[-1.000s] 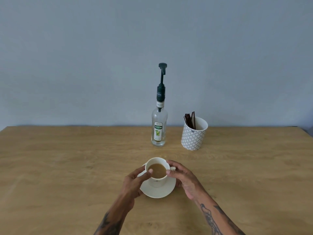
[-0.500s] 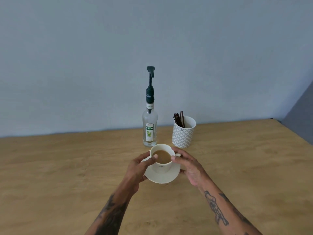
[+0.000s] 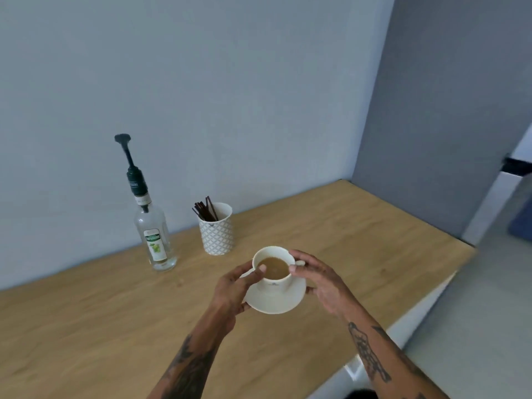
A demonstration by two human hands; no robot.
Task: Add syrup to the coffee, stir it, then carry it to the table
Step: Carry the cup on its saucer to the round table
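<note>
Head view showed the left hand and the right hand gripping a white saucer from either side, thumbs on the rim of the cup that sat on it, full of milky coffee, held over the wooden counter. Behind, near the wall, stood the syrup bottle with its pump, and just beside it a patterned holder of dark stirrers

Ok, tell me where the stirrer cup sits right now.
In the head view the patterned stirrer cup stands on the wooden counter near the wall, just right of the syrup bottle and behind the coffee cup, apart from both.
</note>
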